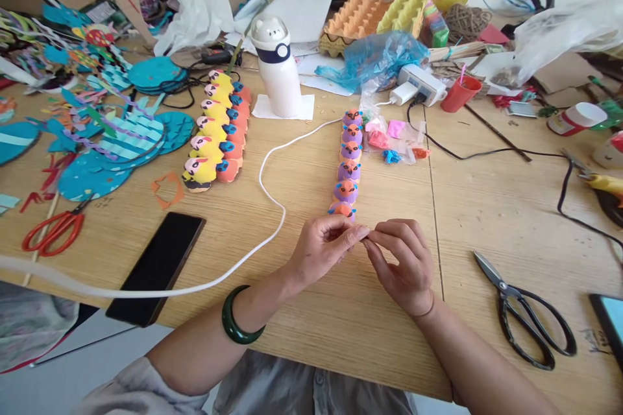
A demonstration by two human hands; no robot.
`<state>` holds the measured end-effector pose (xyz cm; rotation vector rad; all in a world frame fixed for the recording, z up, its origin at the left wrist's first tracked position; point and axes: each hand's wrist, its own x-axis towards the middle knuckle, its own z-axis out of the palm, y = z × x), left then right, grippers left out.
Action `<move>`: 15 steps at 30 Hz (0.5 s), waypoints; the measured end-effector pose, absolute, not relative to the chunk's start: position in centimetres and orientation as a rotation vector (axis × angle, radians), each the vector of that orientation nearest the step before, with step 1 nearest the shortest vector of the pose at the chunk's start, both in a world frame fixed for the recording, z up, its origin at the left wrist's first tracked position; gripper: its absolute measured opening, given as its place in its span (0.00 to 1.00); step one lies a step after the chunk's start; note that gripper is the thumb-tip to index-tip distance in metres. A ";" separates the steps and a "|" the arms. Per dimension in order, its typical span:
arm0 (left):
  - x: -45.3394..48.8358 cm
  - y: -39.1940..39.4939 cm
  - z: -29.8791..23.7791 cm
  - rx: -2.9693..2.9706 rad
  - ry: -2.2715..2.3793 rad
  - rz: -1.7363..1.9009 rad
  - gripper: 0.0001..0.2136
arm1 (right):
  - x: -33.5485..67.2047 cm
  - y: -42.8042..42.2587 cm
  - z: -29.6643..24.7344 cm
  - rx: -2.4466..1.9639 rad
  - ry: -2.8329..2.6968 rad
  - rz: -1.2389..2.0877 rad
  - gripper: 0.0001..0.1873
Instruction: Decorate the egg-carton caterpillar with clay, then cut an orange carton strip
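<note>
The purple strip (348,170), a single row of painted bumps with orange faces, dark eyes and blue ears, lies lengthwise on the table (302,168), its near end partly hidden by the fingers. Just off that end, the left hand (322,248) and right hand (403,260) meet thumb to index. Both grips are narrow pinches; something small and dark may sit between the tips, but I cannot tell what. Holding it so close, with both forearms down at table level, probably steadies fine finger work.

Right of the strip's far end are packets of clay (378,139) in pink, blue and orange, likely kept there for easy reach. A white cable (281,213) runs from that end, curving away to the left and over the phone (154,266).

Further left of the strip stands a yellow-and-orange double row (220,126) with similar faces, perhaps set aside as finished. Between the two, slightly beyond the strip's far end, a flask (282,81) stands on a napkin (307,107), presumably to protect the wood. Well right of the strip's near end, black scissors (504,288) lie with handles toward the person, apparently ready to pick up.
</note>
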<state>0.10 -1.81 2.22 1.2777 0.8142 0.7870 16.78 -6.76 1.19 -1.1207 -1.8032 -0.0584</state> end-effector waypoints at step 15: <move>0.1 -1.5 1.5 1.413 0.875 0.848 0.22 | 16.6 -6.5 0.3 -1.139 -1.779 0.062 0.11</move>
